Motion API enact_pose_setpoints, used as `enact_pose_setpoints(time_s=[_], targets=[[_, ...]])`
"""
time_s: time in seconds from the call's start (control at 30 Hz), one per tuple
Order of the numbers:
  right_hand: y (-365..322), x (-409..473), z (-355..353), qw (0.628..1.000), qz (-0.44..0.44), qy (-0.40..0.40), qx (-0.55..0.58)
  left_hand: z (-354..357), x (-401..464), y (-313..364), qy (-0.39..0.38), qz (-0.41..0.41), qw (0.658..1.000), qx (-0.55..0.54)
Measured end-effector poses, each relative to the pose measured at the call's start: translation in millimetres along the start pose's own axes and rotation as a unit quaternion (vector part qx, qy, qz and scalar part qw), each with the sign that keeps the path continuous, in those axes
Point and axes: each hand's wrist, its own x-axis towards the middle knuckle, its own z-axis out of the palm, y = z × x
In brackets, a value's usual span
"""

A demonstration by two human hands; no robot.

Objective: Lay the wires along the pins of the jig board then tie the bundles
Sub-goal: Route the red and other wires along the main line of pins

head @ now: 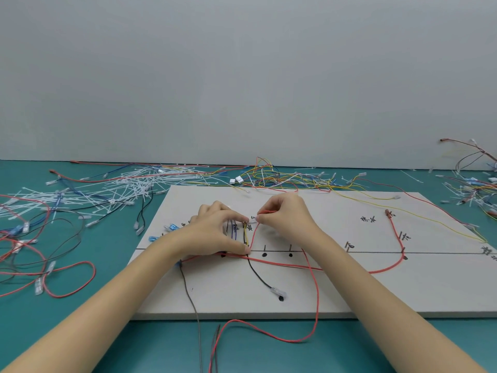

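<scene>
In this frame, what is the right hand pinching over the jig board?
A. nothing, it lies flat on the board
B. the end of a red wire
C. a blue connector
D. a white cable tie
B: the right hand pinches the end of a red wire above the jig board, and that wire loops down off the board's near edge.

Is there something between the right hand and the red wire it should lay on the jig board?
Nothing visible: the right hand already pinches the red wire above the jig board, beside the left hand.
</scene>
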Motion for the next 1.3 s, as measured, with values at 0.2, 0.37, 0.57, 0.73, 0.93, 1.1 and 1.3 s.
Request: enact_pose_setpoints(time_s=[0.2,0.37,0.57,0.73,0.93,1.1,1.3], targets=[[-26,12,14,0.995,0.030,-0.021,-0.089,4,-3,0,0.028,0.003,1.000,-0.003],[-31,14,15,0.995,0.054,-0.022,-0.084,4,-5,2,0.028,-0.002,0.999,-0.018],[-37,14,20,0.993,0.046,-0.025,-0.102,3,-6,2,0.042,-0.020,0.999,-0.020],[-45,11,26,0.984,0.003,-0.024,-0.178,4,-6,3,0.062,-0.022,0.997,-0.036],[-66,-7,41,0.952,-0.074,-0.039,-0.296,5,-4,0,0.061,-0.023,0.997,-0.042],[-66,-17,56,0.927,-0.093,-0.053,-0.360,5,-1,-3,0.026,-0.014,0.999,0.018],[-62,-28,55,0.925,-0.093,-0.064,-0.362,8,-1,-9,0.065,0.035,0.992,-0.098]])
